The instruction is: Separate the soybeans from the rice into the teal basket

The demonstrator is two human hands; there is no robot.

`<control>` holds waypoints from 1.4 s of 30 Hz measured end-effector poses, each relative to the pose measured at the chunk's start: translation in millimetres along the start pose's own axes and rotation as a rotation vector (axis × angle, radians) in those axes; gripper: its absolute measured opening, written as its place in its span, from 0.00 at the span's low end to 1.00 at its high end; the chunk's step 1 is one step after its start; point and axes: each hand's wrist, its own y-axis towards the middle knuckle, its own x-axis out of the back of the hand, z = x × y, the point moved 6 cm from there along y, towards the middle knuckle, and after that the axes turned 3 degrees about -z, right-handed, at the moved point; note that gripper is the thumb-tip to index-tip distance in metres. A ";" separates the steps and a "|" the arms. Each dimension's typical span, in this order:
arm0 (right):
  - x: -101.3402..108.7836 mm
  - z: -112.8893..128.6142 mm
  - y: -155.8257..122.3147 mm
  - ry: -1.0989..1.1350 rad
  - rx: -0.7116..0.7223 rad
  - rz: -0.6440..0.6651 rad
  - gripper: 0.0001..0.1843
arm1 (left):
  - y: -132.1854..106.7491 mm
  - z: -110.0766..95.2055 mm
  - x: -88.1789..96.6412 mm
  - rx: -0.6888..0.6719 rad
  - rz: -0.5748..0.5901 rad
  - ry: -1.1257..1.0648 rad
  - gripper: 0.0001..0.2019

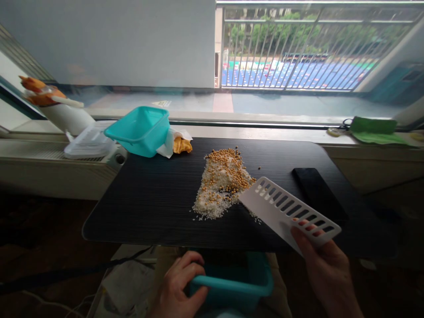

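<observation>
My right hand (319, 247) grips the near end of a flat white plastic board with a row of slots (271, 207). The board slants over the dark table, its far end at the right side of a pile of rice and yellow beans (225, 181). Beans lie mostly at the far part of the pile, white rice at the near part. Below the table's front edge, my left hand (183, 282) is closed round the left rim of a teal plastic basin (235, 287), held over the lap. The basin's inside is dark and partly hidden by the table.
On the dark table (142, 203), a black phone (318, 192) lies at the right. A second teal basin (142, 132) stands at the back left, beside a crumpled yellow cloth (182, 145). Behind are a clear plastic lid (89, 141), the window sill and a green cloth (374, 130).
</observation>
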 end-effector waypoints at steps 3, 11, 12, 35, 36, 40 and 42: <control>-13.9 6.3 1.7 0.009 0.017 0.067 0.15 | -0.1 -0.4 -0.3 -0.007 -0.008 0.003 0.08; -29.6 16.1 0.9 0.044 -0.028 0.188 0.15 | -1.6 0.9 -1.5 0.001 -0.002 0.008 0.08; -26.9 16.5 1.0 0.036 -0.032 0.185 0.15 | -1.5 0.8 -1.6 0.005 0.001 0.006 0.08; -25.2 18.0 0.1 0.002 -0.016 0.271 0.17 | -0.2 -0.3 -0.4 0.022 -0.018 -0.024 0.08; -25.1 18.0 -0.6 0.006 -0.028 0.275 0.17 | -0.3 -0.4 0.0 0.024 -0.021 -0.025 0.08; -20.7 19.4 -3.1 -0.011 -0.063 0.277 0.16 | 0.0 -1.6 1.5 0.023 -0.041 -0.038 0.08; -20.7 20.7 -4.2 -0.028 -0.050 0.292 0.16 | 0.0 -1.8 1.7 0.025 -0.046 -0.041 0.07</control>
